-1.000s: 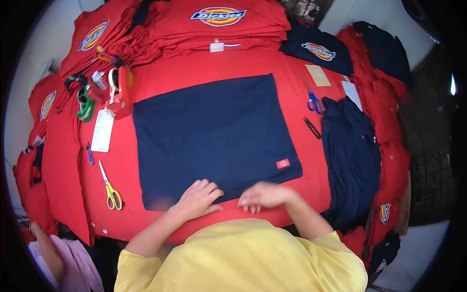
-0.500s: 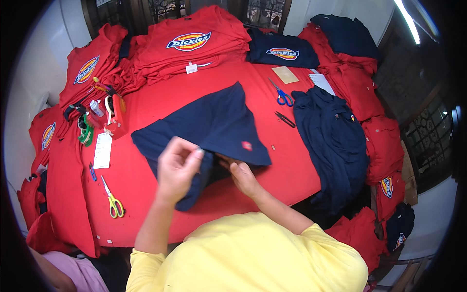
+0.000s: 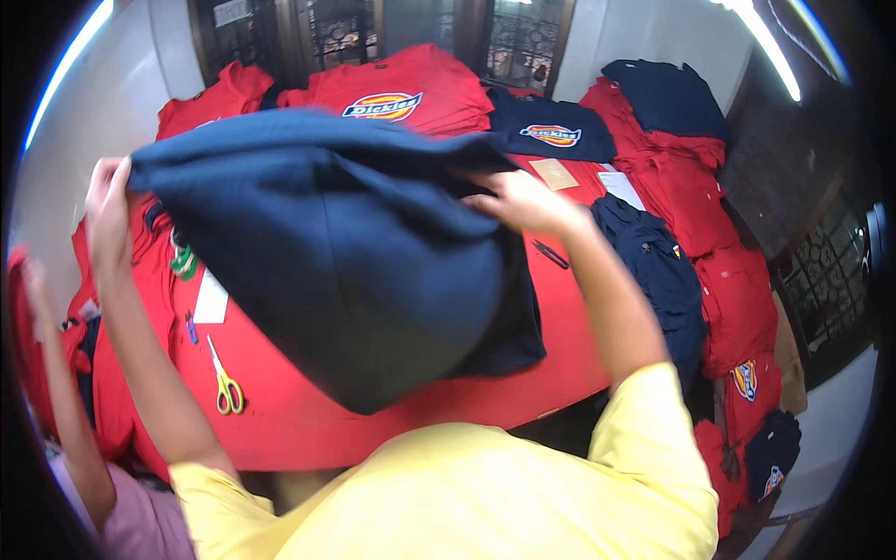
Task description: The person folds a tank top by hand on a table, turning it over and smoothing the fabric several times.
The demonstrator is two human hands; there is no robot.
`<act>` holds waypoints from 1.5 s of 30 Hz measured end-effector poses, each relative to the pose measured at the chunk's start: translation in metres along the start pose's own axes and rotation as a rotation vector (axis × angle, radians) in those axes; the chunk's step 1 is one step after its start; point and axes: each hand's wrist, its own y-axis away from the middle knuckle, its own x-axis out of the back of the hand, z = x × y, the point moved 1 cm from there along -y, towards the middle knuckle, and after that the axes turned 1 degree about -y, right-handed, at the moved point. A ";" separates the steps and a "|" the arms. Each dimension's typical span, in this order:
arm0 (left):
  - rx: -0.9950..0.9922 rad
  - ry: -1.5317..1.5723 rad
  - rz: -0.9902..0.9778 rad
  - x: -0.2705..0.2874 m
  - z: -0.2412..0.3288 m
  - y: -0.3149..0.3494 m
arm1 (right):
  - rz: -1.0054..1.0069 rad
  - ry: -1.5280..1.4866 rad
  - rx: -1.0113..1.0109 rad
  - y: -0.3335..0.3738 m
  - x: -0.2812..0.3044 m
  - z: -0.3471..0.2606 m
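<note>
A navy shirt (image 3: 336, 252) is held up and spread above the red tabletop (image 3: 289, 439), its lower part hanging in a wide fold. My left hand (image 3: 108, 201) is closed on its upper left corner, raised high at the far left. On the other side my right hand (image 3: 523, 199) grips the fabric near the upper right, some of its fingers hidden in the cloth. Yellow-handled scissors (image 3: 230, 392) lie left of the hanging cloth. Small black thread snips (image 3: 551, 254) rest below my right wrist. Motion blurs part of the shirt.
Red shirts (image 3: 439, 84) are stacked at the back, navy ones (image 3: 551, 117) beside them. Another navy shirt (image 3: 653, 271) lies at the table's right. White paper (image 3: 211, 301), blue snips (image 3: 190, 327) and a green tape dispenser (image 3: 184, 257) sit at left. A co-worker's arm (image 3: 70, 401) reaches in at far left.
The navy shirt has been lifted off the table and spread wide. My left hand has moved far left and up, my right hand up and right. The blue-handled scissors are now covered from view.
</note>
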 end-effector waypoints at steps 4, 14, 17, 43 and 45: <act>-0.047 -0.094 0.361 0.082 -0.028 -0.081 | 0.739 0.807 0.180 -0.046 0.112 0.035; 0.416 -0.345 0.075 0.049 0.020 0.235 | 0.073 0.264 0.053 0.130 -0.061 0.014; 0.815 -0.368 -0.159 0.016 -0.004 0.322 | -0.270 -0.148 0.039 0.169 -0.116 0.047; 0.174 -0.595 -0.702 -0.206 0.005 0.406 | 0.349 -0.116 0.189 0.121 -0.280 0.002; 0.051 -0.539 -0.551 -0.227 -0.008 0.364 | 0.406 -0.155 0.220 0.094 -0.272 0.000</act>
